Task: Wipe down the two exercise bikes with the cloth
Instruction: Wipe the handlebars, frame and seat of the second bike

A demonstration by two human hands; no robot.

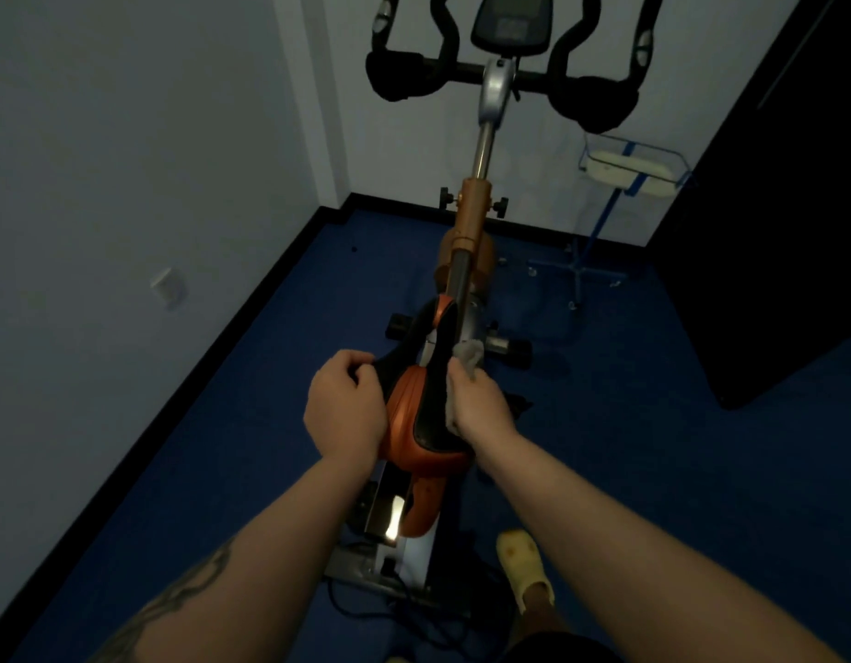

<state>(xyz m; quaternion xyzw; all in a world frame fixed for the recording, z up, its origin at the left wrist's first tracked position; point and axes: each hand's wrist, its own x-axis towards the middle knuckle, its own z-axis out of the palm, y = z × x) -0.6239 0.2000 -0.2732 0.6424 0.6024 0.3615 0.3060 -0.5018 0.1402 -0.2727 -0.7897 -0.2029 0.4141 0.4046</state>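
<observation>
One exercise bike with an orange frame stands straight ahead of me, its black handlebars and console at the top. Its orange and black saddle is right below me. My left hand grips the saddle's left edge. My right hand holds a grey cloth against the saddle's right side, and the cloth sticks out past my fingers. A second bike is not in view.
Blue carpet covers the floor between a white wall on the left and a dark door panel on the right. A blue wire stand with a white tray sits at the back right. My yellow shoe is beside the bike's base.
</observation>
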